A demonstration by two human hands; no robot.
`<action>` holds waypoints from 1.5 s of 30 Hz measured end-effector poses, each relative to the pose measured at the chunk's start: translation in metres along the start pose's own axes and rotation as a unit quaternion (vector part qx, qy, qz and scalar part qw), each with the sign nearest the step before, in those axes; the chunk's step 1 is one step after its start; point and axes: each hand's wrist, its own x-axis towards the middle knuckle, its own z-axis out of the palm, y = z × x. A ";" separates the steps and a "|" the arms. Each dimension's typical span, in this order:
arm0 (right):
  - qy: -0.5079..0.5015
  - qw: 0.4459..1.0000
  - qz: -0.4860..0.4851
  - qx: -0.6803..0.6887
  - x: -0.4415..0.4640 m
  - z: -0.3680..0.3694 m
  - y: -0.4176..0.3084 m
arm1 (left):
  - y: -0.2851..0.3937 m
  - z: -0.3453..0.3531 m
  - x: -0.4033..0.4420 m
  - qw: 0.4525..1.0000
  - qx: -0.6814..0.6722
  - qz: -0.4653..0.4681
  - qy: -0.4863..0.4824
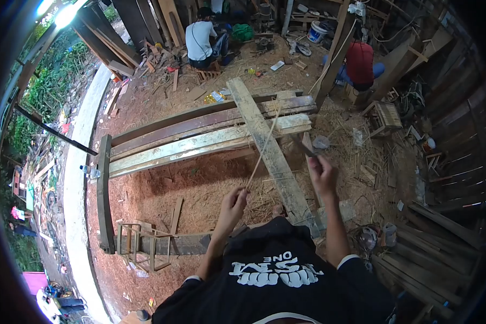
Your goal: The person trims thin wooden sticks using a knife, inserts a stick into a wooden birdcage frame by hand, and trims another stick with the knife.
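Note:
My left hand (234, 201) is closed on one end of a thin wooden strip (263, 147), which slants up and away across a plank. In my right hand (324, 174) is a knife (303, 146), its dark blade pointing up and to the left, apart from the strip. Below the strip lies a broad, worn plank (267, 143), set crosswise over several long timber beams (183, 146). The knife's handle is mostly hidden by my fingers.
Wood shavings cover the ground (156, 189). A small wooden frame (146, 245) stands at lower left by a dark upright beam (106, 194). One person in a white shirt (201, 40) and another in red (359, 62) sit beyond. A slatted stool (384, 116) is at right.

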 end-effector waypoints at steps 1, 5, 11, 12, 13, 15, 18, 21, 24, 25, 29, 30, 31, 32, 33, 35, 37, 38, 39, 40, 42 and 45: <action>-0.024 1.000 0.013 0.005 -0.009 0.008 -0.002 | -0.001 0.003 0.006 1.000 -0.005 0.024 0.008; -0.110 0.980 0.026 0.162 -0.050 0.045 -0.031 | 0.010 0.011 0.012 0.996 -0.094 0.006 -0.005; -0.185 0.971 -0.096 0.119 -0.058 0.051 -0.066 | -0.008 0.028 0.013 0.998 -0.008 0.054 -0.016; -0.185 0.971 -0.103 0.114 -0.057 0.050 -0.067 | -0.010 0.029 0.012 0.998 0.011 0.067 -0.011; -0.185 0.970 -0.109 0.109 -0.055 0.047 -0.067 | -0.011 0.029 0.011 0.996 0.031 0.080 -0.006; -0.178 0.971 -0.133 0.092 -0.054 0.043 -0.067 | -0.013 0.029 0.009 0.994 0.061 0.087 -0.014; -0.150 0.969 -0.183 0.066 -0.057 0.041 -0.063 | -0.014 0.024 0.003 0.991 0.092 0.086 -0.046; -0.127 0.966 -0.218 0.055 -0.058 0.039 -0.059 | -0.011 0.021 -0.003 0.988 0.101 0.101 -0.057; -0.140 0.967 -0.213 0.022 -0.059 0.035 -0.056 | -0.011 0.022 -0.005 0.992 0.077 0.078 -0.067; -0.143 0.966 -0.214 0.010 -0.060 0.035 -0.055 | -0.015 0.022 -0.004 0.992 0.076 0.072 -0.069; -0.092 0.968 -0.232 0.006 -0.062 0.037 -0.059 | -0.005 0.020 -0.015 0.998 -0.002 -0.005 -0.066; -0.080 0.977 -0.199 0.010 -0.061 0.037 -0.054 | 0.006 0.019 -0.022 0.998 -0.012 -0.012 -0.058; -0.068 0.984 -0.164 0.014 -0.058 0.036 -0.042 | 0.020 0.016 -0.030 0.998 -0.020 -0.019 -0.050; -0.056 0.990 -0.130 0.018 -0.054 0.032 -0.030 | 0.027 0.011 -0.036 0.998 -0.029 -0.026 -0.042; -0.044 0.994 -0.099 -0.023 -0.047 0.018 -0.011 | 0.019 0.003 -0.040 0.995 -0.063 -0.039 -0.063; -0.028 0.993 -0.086 -0.072 -0.040 0.008 -0.003 | 0.012 0.000 -0.052 0.990 -0.093 -0.078 -0.074; -0.014 0.989 -0.117 -0.093 -0.041 -0.001 -0.015 | 0.008 0.003 -0.054 0.985 -0.118 -0.092 -0.088; -0.014 0.993 -0.084 -0.078 -0.046 -0.002 -0.017 | 0.005 0.003 -0.052 0.985 -0.116 -0.090 -0.089; -0.014 0.996 -0.052 -0.064 -0.050 0.000 -0.023 | 0.002 0.003 -0.048 0.986 -0.115 -0.086 -0.089; -0.015 0.999 -0.021 -0.047 -0.054 0.005 -0.031 | 0.001 0.003 -0.044 0.986 -0.114 -0.081 -0.087; -0.027 0.999 -0.027 0.023 -0.070 0.024 -0.040 | 0.007 0.001 -0.041 0.993 -0.077 -0.053 -0.073; -0.103 0.984 -0.140 0.046 -0.091 0.045 -0.073 | 0.006 0.003 -0.039 0.998 -0.019 -0.025 -0.058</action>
